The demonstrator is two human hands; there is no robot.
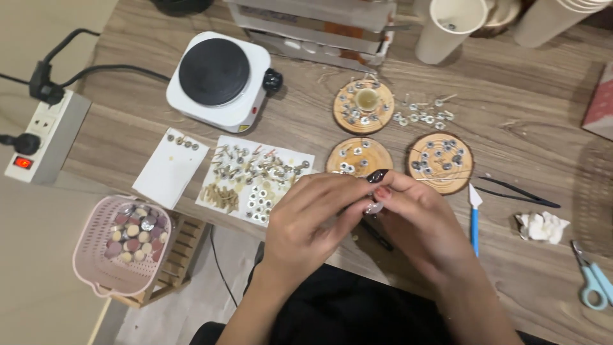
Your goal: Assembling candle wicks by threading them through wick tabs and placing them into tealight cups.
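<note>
— What are the 2 hands doing?
— The left hand (pixel 305 214) and right hand (pixel 408 217) meet over the wooden table (pixel 511 128). Fingers are curled, pinching 1 tiny pale piece (pixel 374 207), just below 3 wood slices (pixel 359 156).

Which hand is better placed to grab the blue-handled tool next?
Right, probably. The right hand sits beside the blue-handled tool; the left hand is farther, on the other side. Both hands pinch a small piece, so one must let go first.
</note>
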